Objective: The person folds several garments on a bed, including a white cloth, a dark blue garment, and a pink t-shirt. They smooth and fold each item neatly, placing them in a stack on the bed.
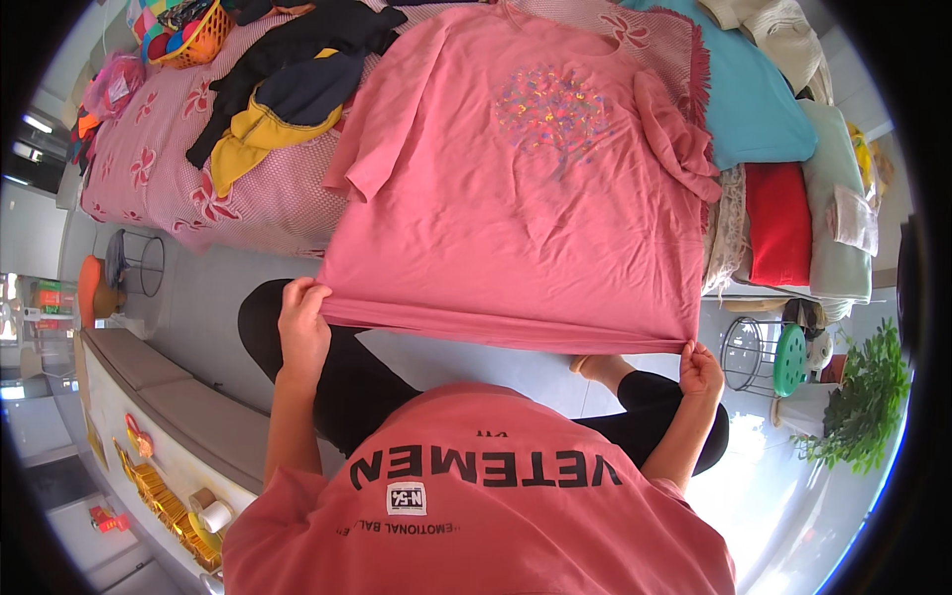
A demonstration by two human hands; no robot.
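A pink T-shirt (516, 228) with a colourful tree print lies spread over the patterned cover, its neck at the far side and its hem toward me. My left hand (303, 322) pinches the hem's left corner. At the right corner, my right hand (700, 373) grips the same hem between thumb and fingers. Between the two hands the hem stretches nearly straight, hanging off the near edge above my legs. The left sleeve lies out to the side, while the right one is bunched and wrinkled.
Black and yellow clothes (283, 109) lie left of the T-shirt on the pink patterned cover (149, 178). Blue cloth (759, 109) and a folded red cloth (778, 223) are at the right. A green-topped stool (789, 359) and a leafy plant (868, 397) stand right; a brown sofa (149, 382) stands left.
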